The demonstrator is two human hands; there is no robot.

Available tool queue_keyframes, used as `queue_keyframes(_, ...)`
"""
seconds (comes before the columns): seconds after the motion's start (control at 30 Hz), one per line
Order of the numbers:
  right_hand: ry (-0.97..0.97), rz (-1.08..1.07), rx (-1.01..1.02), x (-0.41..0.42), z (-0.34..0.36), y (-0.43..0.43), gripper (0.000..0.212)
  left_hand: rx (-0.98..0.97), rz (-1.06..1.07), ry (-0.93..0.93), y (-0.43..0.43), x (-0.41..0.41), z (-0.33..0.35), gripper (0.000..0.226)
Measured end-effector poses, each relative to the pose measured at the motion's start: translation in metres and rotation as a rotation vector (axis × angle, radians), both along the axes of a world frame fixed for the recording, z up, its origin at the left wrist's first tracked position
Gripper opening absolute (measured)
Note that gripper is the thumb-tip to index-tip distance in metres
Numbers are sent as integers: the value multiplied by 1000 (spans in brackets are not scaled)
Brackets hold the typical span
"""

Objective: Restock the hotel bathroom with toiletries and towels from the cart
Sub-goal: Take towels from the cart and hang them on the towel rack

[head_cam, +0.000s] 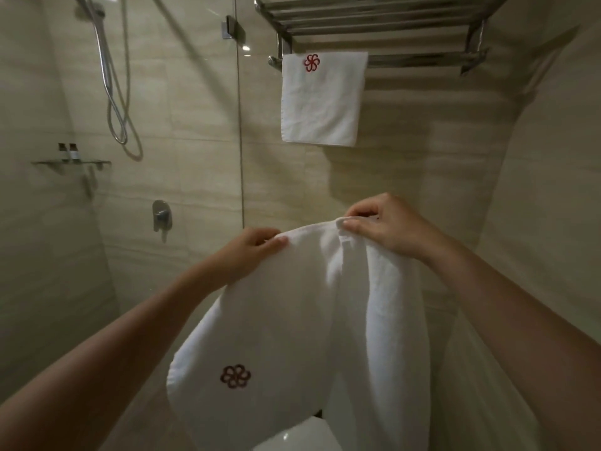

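Fingers of the left hand and right hand pinch the top edge of a white bath towel, which hangs toward 6 o'clock, flower logo low. Beyond, at 12 o'clock, a small towel drapes over the chrome rack; two bottles stand at 9 o'clock.

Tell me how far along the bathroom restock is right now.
Looks done: one small towel hangs from the rack, on its lower rail, and two small bottles stand on the shower shelf. In hand: the left hand and right hand pinch the top edge of a larger white towel, held below the rack. Left: getting that towel onto the rack; anything else is out of view.
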State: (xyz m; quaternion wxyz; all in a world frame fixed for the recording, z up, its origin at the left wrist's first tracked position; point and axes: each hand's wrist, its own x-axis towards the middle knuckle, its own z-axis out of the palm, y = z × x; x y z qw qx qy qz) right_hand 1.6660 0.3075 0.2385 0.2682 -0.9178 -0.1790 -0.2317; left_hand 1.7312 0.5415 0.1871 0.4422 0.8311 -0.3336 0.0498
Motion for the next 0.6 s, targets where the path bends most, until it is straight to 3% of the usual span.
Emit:
queue_keyframes(0.13, -105, 27, 67, 14, -2, -3, 13, -28, -84, 104, -17, 3, 10, 25)
queue_keyframes(0.23, -115, 0, -10, 23, 4, -4, 16, 31, -48, -3, -32, 16, 18, 30)
queue_keyframes(0.37, -120, -104, -103, 32, 13, -11, 17, -42, -37, -85, -39, 35, 24, 33)
queue_keyframes(0.47, -182, -228, -121, 41, 18, -25, 18, 175, -68, -132, -31, 51, 12, 22)
queue_keyframes(0.6, -243, -385, -62, 52, 17, -44, 22, 453, 67, -116, -17, 67, -20, 20)
